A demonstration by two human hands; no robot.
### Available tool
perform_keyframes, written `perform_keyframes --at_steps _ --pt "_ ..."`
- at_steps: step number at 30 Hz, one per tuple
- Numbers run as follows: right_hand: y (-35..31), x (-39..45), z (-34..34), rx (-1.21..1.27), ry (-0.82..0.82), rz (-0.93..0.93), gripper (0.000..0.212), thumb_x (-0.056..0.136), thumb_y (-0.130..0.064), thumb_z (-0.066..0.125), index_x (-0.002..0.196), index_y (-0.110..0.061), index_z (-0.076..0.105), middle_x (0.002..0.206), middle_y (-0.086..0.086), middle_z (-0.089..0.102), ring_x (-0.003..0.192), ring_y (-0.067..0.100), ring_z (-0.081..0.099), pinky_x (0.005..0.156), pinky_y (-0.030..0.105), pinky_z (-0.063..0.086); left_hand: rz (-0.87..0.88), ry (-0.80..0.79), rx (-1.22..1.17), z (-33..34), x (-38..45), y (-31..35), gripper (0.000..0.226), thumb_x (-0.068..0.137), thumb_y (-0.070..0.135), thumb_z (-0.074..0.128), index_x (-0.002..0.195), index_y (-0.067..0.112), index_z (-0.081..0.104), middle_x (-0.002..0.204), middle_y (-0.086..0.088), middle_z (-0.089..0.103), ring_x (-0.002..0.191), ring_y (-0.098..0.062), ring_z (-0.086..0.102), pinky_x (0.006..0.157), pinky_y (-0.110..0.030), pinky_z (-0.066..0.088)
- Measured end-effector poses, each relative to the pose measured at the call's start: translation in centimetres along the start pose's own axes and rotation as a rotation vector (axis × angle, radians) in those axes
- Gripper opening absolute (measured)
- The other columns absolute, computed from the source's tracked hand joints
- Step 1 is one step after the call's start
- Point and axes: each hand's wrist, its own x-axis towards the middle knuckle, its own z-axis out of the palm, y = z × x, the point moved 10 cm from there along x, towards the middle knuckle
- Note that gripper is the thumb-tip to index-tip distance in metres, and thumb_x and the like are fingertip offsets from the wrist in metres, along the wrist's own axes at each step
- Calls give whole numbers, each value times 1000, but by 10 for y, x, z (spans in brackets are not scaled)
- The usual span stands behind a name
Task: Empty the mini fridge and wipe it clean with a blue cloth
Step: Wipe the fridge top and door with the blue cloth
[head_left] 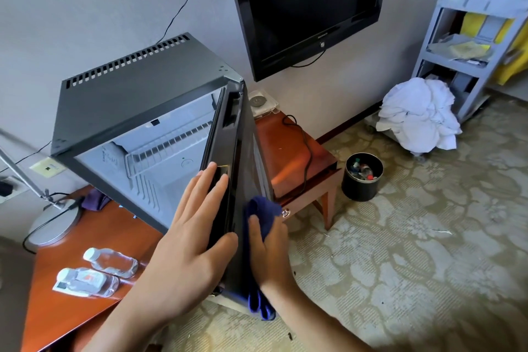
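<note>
The dark grey mini fridge [137,94] stands on a wooden desk [57,306] with its black door [237,157] swung open toward me, edge-on. Inside I see only a white wire shelf [160,151]. My left hand [194,240] lies flat with straight fingers on the inner side of the door. My right hand [270,248] grips a bunched blue cloth [264,213] and presses it against the door's outer face; a tail of the cloth hangs below the wrist. Two clear water bottles [111,261] lie on the desk at the left.
A lamp base [54,223] and a purple cloth [95,198] sit left of the fridge. A lower wooden table [288,151] with a black cable stands behind the door. On the patterned carpet are a black bin [363,177], a white linen pile [420,114] and a grey cart [468,46]. A TV [308,3] hangs above.
</note>
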Motion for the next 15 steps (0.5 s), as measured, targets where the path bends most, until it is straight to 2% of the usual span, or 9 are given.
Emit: perform_keyframes --at_steps 2,4,7,9,12,15 --pt "64 13 18 46 -45 243 55 103 -53 41 144 -17 50 139 9 57 132 29 52 110 41 41 4 -6 42 -2 0 0 84 82 36 50 158 48 16 158 45 -6 147 17 -11 115 -23 10" --pt "120 15 30 70 -92 429 51 107 -41 42 150 -13 44 145 13 55 137 30 50 112 35 38 15 -10 94 -5 1 1 86 81 36 50 159 47 15 160 43 -5 148 15 -10 115 -24 10" --pt "186 2 34 -75 -134 687 60 108 -43 40 153 -4 36 147 21 52 137 34 50 109 31 36 71 -29 180 -5 1 7 85 83 42 49 161 40 15 162 36 -1 151 9 -7 115 -24 11" --pt "203 0 37 -86 -151 729 62 107 -45 39 152 -3 39 147 23 52 136 35 50 111 33 37 116 -36 230 -5 5 11 80 85 49 48 159 35 19 161 29 8 151 4 4 115 -28 17" --pt "204 -1 38 -87 -151 772 66 106 -50 41 148 2 41 144 24 54 133 36 53 109 34 40 120 -8 249 -15 24 9 69 87 47 51 151 32 33 140 16 28 135 -8 23 109 -35 26" --pt "179 -6 35 -81 -119 753 67 106 -51 40 149 -1 34 147 22 51 134 36 52 108 36 38 93 25 324 -21 40 7 73 87 52 47 155 36 28 130 12 28 127 -13 25 107 -35 24"
